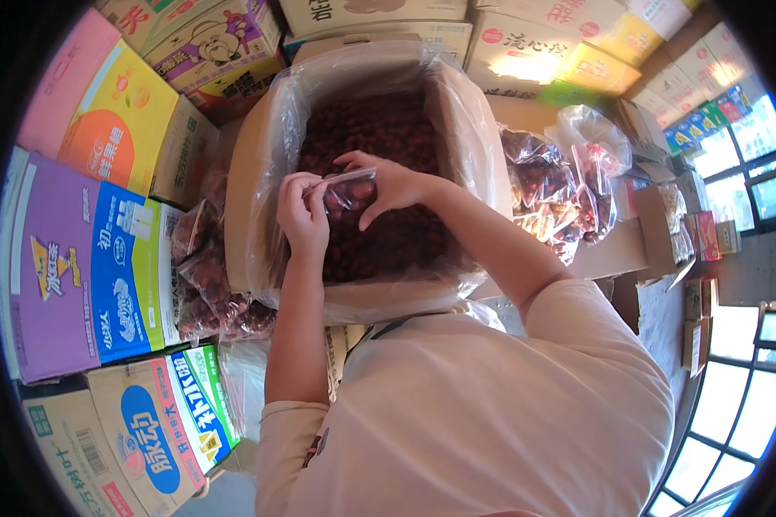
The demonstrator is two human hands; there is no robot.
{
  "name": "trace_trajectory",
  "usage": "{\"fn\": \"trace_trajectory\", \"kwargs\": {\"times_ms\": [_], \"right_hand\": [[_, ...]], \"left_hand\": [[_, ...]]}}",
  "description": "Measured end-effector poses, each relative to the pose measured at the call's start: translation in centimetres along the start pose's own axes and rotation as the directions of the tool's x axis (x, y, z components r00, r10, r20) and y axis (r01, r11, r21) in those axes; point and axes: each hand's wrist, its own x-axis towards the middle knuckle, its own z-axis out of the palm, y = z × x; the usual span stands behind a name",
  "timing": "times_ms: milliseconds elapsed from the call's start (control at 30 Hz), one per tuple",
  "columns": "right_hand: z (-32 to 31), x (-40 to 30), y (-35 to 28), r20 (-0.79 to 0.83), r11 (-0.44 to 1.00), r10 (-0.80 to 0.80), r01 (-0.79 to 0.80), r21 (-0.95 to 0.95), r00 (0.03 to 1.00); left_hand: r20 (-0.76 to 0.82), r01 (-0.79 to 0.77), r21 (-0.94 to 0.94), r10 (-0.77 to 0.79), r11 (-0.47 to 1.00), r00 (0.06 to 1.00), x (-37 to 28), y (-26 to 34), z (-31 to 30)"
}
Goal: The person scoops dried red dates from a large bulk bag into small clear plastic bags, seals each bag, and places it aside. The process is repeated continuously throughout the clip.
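Note:
My left hand (302,203) pinches the upper edge of a small clear zip bag (351,192) with dark red dried fruit, likely jujubes, inside. Close by on the bag's right side is my right hand (398,184), its thumb and fingers spread apart around that side. Whether it touches the plastic is hard to tell. Both hands are over a large cardboard box (242,220) lined with clear plastic film (456,84). Loose dark red fruit (368,126) fills the bottom of the box, partly hidden by my hands and forearms.
Filled clear bags of fruit (197,278) lie left of the box. More filled bags (543,174) sit to its right, near a crumpled clear bag (592,132). Printed cartons (129,258) stack up at the left and behind. An open carton (663,223) stands farther right.

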Motion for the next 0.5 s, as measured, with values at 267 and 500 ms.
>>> {"fn": "trace_trajectory", "kwargs": {"times_ms": [267, 500], "right_hand": [[0.2, 0.1, -1.2, -0.117, 0.993, -0.081, 0.070, -0.094, 0.990], [-4.8, -0.6, -5.8, -0.665, 0.793, -0.114, 0.471, 0.387, 0.738]], "left_hand": [[-0.084, 0.003, -0.032, -0.006, 0.999, 0.996, -0.6, 0.0, 0.1], [-0.087, 0.119, 0.045, -0.115, 0.992, 0.990, -1.9, -3.0, 0.0]]}}
